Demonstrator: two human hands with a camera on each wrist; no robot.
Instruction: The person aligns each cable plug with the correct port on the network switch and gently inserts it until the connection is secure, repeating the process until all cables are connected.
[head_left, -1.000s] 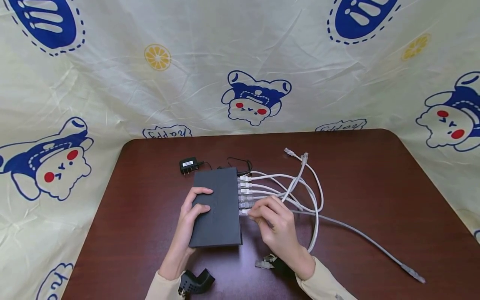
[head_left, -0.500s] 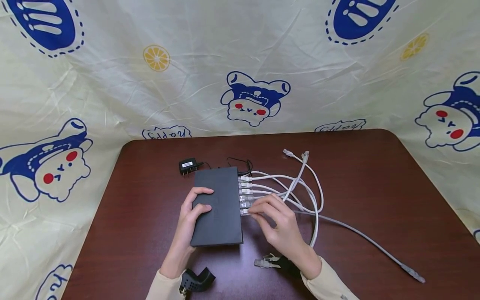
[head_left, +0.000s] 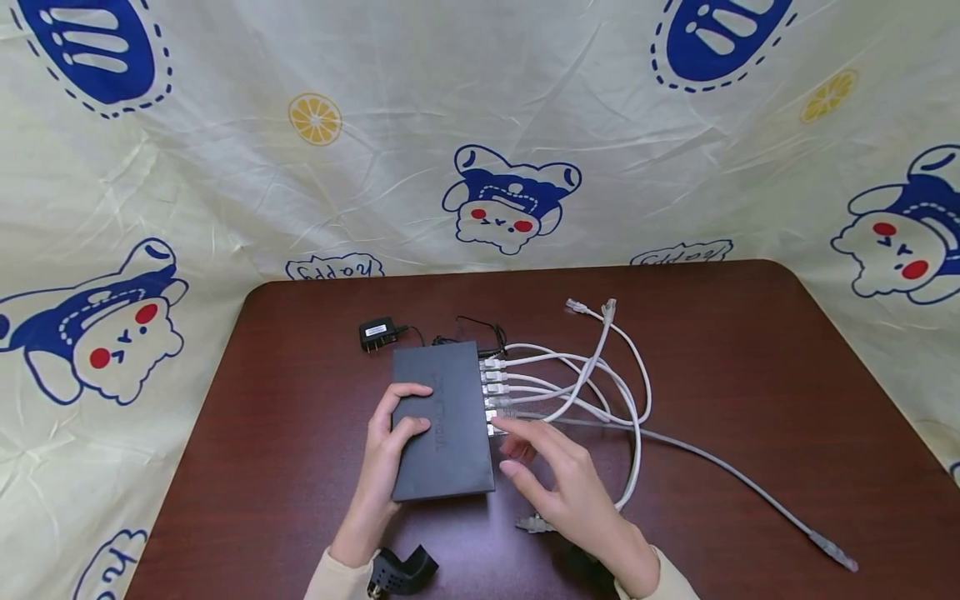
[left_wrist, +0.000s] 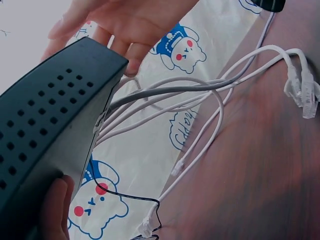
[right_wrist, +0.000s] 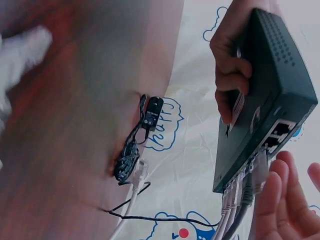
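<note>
My left hand [head_left: 390, 442] grips a dark grey network switch [head_left: 444, 450] by its left side, with thumb and index finger on top and other fingers curled underneath. Several Ethernet plugs [head_left: 495, 377] sit in a row along the switch's right edge, with white cables [head_left: 632, 392] and one grey cable [head_left: 742, 483] running off to the right. Two bare ports [right_wrist: 280, 134] show in the right wrist view beside the nearest plug [right_wrist: 260, 171]. My right hand [head_left: 570, 479] is spread, thumb apart from the index finger, whose tip is right at that nearest plug.
Behind the switch lies a black power adapter [head_left: 377, 333] with a thin cord [head_left: 491, 329]. Loose cable plugs rest on the brown table [head_left: 750, 350], one [head_left: 534, 524] partly beneath my right hand. A printed cloth [head_left: 375, 192] hangs behind the table.
My right hand's fingers have parted from their pinch at the nearest plug, and the hand has dropped slightly toward me. The switch has shifted a little right and nearer, tilting in my left hand.
</note>
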